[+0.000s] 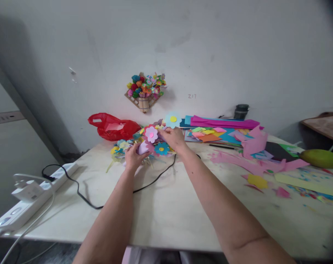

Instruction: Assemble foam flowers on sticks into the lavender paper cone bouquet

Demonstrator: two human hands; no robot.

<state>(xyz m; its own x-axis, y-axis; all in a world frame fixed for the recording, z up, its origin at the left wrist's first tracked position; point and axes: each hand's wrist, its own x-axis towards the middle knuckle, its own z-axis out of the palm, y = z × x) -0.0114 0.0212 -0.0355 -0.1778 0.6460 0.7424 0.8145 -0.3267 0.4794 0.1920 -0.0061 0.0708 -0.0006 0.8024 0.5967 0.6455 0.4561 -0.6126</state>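
Note:
My left hand [133, 157] has its thumb and fingers closed on a pale lilac paper flower [143, 148] at the front of a colourful pile. Opposite it, my right hand [174, 139] pinches a lavender paper flower, largely hidden behind the fingers. Between the two hands faces a lilac flower with a pink centre [151, 135], with red petals behind it. A blue paper flower [161, 148] lies just below, and a light blue flower with a yellow centre [173, 119] stands behind my right hand. More yellow and pale flowers [117, 149] spread out left of my left hand.
A red plastic bag [111, 126] sits behind the pile. Coloured paper sheets [224, 123], pink scraps [238, 161] and a black pencil-like stick [221, 146] lie to the right, near a green-yellow fruit [322, 158]. A black cable [85, 198] runs from a power strip [31, 200]. A flower basket [143, 104] hangs on the wall.

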